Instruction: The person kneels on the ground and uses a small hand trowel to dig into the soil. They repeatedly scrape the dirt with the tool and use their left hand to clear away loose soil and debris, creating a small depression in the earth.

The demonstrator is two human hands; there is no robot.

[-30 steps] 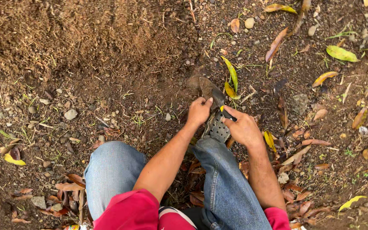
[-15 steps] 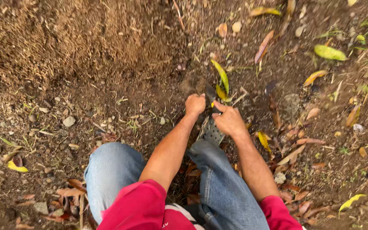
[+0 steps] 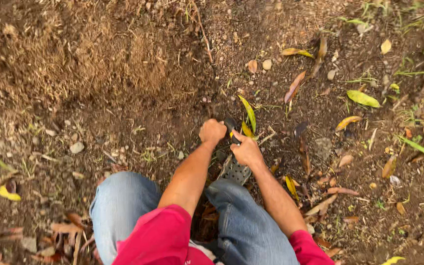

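Head view, looking straight down at bare soil. Both hands meet at frame centre, low to the ground.

Left hand: curled into a loose fist, knuckles up, pressed at the dirt just left of a dark object. Can't tell if it grips anything.

Right hand: fingers folded around the lower end of that dark object, which looks like a small tool handle; a bit of yellow shows at the grip. The object sticks up and left from the right hand, between the two hands, touching or nearly touching the left one. Too small and blurred to name exactly.

Just below the hands: a grey perforated shoe, toe pointing up-frame. Blue jeans cover both knees at bottom centre, red sleeves at the lower edge.

Around: a green-yellow leaf right above the hands, more dry leaves scattered right half, small stone left of centre, mound of loose brown soil upper left.
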